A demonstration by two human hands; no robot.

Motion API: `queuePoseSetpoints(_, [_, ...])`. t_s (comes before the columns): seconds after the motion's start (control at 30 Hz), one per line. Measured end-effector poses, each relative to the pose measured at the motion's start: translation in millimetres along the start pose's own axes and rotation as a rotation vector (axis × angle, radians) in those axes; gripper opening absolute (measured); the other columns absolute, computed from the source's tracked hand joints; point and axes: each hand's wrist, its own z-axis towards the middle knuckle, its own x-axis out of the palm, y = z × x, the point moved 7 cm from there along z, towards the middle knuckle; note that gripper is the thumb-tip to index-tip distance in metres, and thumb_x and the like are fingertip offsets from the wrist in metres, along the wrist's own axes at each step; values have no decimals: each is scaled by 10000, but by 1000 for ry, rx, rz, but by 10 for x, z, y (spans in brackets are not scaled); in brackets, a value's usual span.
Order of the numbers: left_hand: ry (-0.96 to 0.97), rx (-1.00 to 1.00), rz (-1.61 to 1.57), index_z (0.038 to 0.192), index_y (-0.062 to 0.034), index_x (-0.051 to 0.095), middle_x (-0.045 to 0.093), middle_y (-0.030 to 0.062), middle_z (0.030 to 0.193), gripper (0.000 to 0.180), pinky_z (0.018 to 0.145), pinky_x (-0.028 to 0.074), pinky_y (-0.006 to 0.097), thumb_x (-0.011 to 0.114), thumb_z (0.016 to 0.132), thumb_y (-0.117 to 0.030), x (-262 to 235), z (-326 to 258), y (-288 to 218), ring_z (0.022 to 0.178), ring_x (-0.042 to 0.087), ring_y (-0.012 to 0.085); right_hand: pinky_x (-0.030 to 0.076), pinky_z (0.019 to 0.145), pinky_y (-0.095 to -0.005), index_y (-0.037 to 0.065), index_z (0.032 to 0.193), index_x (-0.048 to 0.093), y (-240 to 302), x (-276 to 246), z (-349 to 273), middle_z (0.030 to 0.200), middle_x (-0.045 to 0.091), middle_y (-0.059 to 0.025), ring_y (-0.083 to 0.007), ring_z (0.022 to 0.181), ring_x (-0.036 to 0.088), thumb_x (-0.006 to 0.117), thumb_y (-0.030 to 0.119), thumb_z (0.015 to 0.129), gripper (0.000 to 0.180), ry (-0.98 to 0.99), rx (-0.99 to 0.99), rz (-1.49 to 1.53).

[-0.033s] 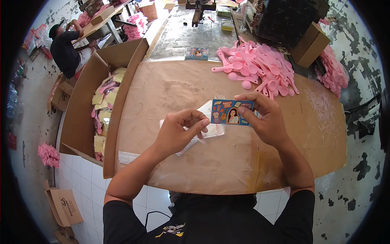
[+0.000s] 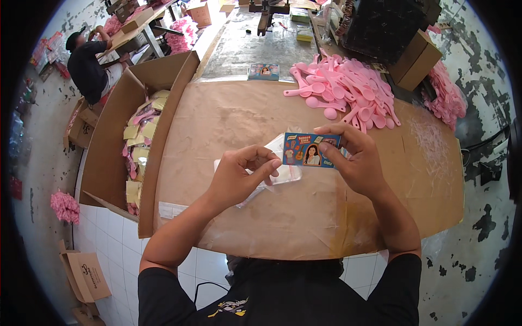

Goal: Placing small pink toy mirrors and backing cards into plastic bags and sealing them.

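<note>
My right hand (image 2: 356,160) holds a small blue printed card (image 2: 296,155) with a picture of a person on it, thumb on its front and fingers along its top edge. Beside the card's left edge, the thumb and fingers of my left hand (image 2: 239,171) are closed in a pinch. Whether they grip the card's edge or a thin clear film is too fine to make out. Under both hands, clear plastic bags (image 2: 292,175) lie on the brown-covered table (image 2: 272,223), partly hidden by my left hand.
Pink plastic spoons (image 2: 353,92) are heaped at the far right. More blue cards (image 2: 263,71) lie at the far edge of the brown covering. A large cardboard box (image 2: 163,130) with packed pink items and yellow cards stands left. Another person (image 2: 87,70) sits beyond it.
</note>
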Motion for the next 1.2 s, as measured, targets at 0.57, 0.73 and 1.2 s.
queuePoseSetpoints(0.57, [67,139,191,1113,46,693,769,122,932,240,721,592,290,748,967,-137,185,-51,-76,803,754,158,474,613,-268,36,1120,724,-7,309,-81,837,690,-42,-114,688,602,812,94,888,255,35,50,-50])
queuePoseSetpoints(0.73, [73,3,-68,1232,40,629,755,115,1047,258,768,597,282,675,1012,-88,142,-71,88,910,729,134,493,663,-254,31,1060,723,-186,259,-125,870,707,-42,-116,762,628,772,143,943,169,12,144,80])
queuePoseSetpoints(1.2, [65,-119,-113,1298,32,620,732,81,1082,268,774,560,228,612,1052,-75,122,-32,31,937,675,72,480,930,-439,38,1172,689,-886,-1268,264,1096,645,-126,-334,1078,615,624,1,837,344,-182,-45,-1233])
